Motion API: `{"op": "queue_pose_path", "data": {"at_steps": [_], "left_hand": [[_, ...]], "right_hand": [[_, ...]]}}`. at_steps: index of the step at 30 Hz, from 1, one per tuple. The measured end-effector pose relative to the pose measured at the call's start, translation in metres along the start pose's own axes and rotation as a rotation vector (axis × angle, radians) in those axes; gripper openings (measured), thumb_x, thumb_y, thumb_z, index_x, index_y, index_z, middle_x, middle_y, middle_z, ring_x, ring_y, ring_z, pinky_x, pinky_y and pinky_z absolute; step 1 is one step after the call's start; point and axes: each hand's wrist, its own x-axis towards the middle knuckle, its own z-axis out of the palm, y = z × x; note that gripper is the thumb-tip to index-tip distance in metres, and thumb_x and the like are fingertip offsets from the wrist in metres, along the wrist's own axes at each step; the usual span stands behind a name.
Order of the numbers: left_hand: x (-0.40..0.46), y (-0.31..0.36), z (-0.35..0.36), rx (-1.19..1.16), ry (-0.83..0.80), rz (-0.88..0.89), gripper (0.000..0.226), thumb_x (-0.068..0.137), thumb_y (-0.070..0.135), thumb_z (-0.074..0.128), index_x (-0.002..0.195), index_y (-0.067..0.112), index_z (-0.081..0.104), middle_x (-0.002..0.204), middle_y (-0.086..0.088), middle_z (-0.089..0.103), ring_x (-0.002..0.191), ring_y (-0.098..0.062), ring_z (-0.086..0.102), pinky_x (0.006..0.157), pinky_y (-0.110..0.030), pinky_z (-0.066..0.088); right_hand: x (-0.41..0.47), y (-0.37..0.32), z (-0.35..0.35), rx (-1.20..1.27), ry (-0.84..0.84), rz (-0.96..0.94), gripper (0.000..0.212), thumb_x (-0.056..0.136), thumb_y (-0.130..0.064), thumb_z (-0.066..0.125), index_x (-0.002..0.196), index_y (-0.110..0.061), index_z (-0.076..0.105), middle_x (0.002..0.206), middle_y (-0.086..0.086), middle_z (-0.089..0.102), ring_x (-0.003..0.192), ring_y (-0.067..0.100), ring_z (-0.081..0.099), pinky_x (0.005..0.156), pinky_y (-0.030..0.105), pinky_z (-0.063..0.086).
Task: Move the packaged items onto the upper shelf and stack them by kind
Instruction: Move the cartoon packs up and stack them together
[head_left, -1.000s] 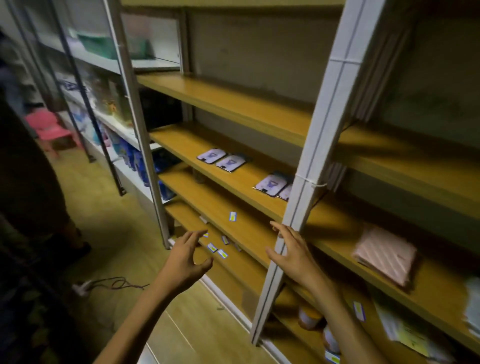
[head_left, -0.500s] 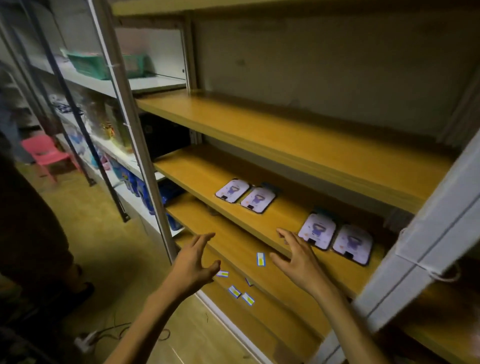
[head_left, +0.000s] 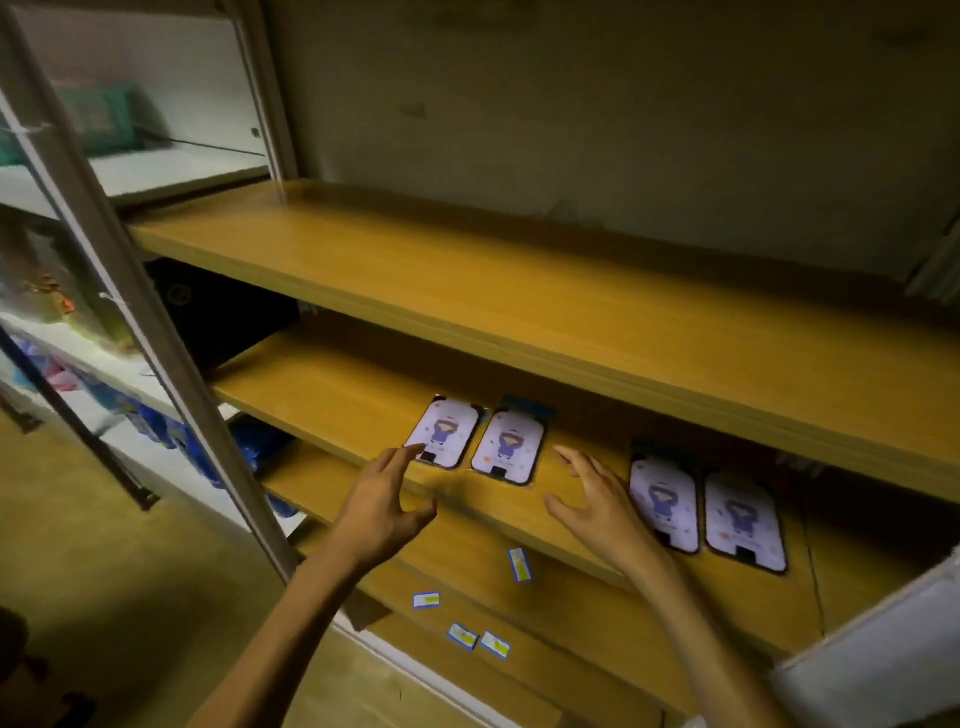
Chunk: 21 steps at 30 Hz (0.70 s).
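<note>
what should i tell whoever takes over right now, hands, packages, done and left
Left hand: open, empty, fingertips near the leftmost package.
Right hand: open, empty, between the two pairs.
Packages: four flat ones on the middle shelf, the left pair (second one) and the right pair, all lying face up, none stacked.
Upper shelf: nothing on it in view.
Done: nothing moved yet.
Left: lift all four to the upper shelf and stack them by kind.
</note>
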Motion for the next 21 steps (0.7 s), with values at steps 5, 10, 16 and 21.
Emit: {"op": "queue_pose_path", "data": {"at_steps": [5,10,16,21], "left_hand": [[0.050,-0.040,-0.021,0.016,-0.055,0.101,0.068,0.084,0.034,0.067,0.143,0.022,0.036,0.142,-0.003,0.044,0.127,-0.020,0.041,0.099,-0.034,0.042],[0.092,-0.067,-0.032,0.020,-0.093,0.180,0.069,0.081,0.037,0.070,0.141,0.019,0.041,0.137,-0.005,0.050,0.125,-0.023,0.045,0.096,-0.034,0.042],[0.113,-0.078,-0.015,0.075,-0.119,0.176,0.080,0.075,0.060,0.062,0.140,0.020,0.040,0.137,-0.005,0.050,0.123,-0.025,0.045,0.095,-0.039,0.044],[0.116,-0.074,0.012,0.143,-0.153,0.117,0.093,0.067,0.081,0.053,0.135,0.019,0.042,0.135,-0.007,0.050,0.124,-0.028,0.043,0.098,-0.040,0.039]], "right_hand": [[0.028,-0.021,0.022,0.005,0.064,0.079,0.059,0.089,-0.034,0.061,0.142,-0.029,0.034,0.142,-0.004,0.041,0.133,0.016,0.035,0.104,0.031,0.034],[0.044,-0.039,0.041,-0.028,0.148,0.171,0.061,0.089,-0.033,0.061,0.143,-0.025,0.034,0.144,-0.002,0.041,0.134,0.018,0.035,0.107,0.034,0.034],[0.048,-0.043,0.073,-0.126,0.256,0.336,0.059,0.087,-0.041,0.059,0.140,-0.024,0.038,0.140,0.000,0.047,0.129,0.020,0.039,0.105,0.038,0.036],[0.054,-0.046,0.087,-0.240,0.308,0.510,0.083,0.075,-0.071,0.047,0.140,-0.021,0.034,0.141,0.003,0.045,0.129,0.026,0.037,0.104,0.038,0.031]]}}
